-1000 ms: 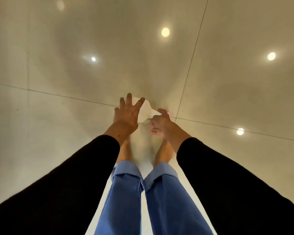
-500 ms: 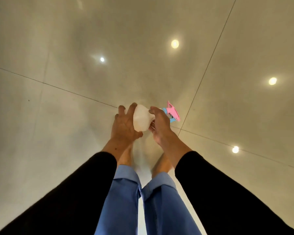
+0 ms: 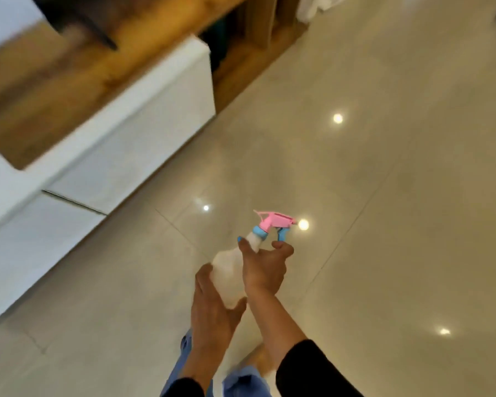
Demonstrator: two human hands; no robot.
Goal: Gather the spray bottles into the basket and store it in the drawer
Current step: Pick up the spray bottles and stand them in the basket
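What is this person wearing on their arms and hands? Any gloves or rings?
Both hands, left and right, are bare: no gloves, and no rings or watch that I can make out. Black sleeves are pushed up, leaving the forearms uncovered. Blue trousers show below.

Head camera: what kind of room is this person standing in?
Probably a living room or hallway at home. There is a shiny tiled floor, a low white and wood cabinet, and open wooden shelves behind it. Both hands hold a spray bottle.

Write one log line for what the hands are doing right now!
left hand: holds spray bottle base | right hand: grips bottle neck | bottle: lifted above floor | basket: not in view
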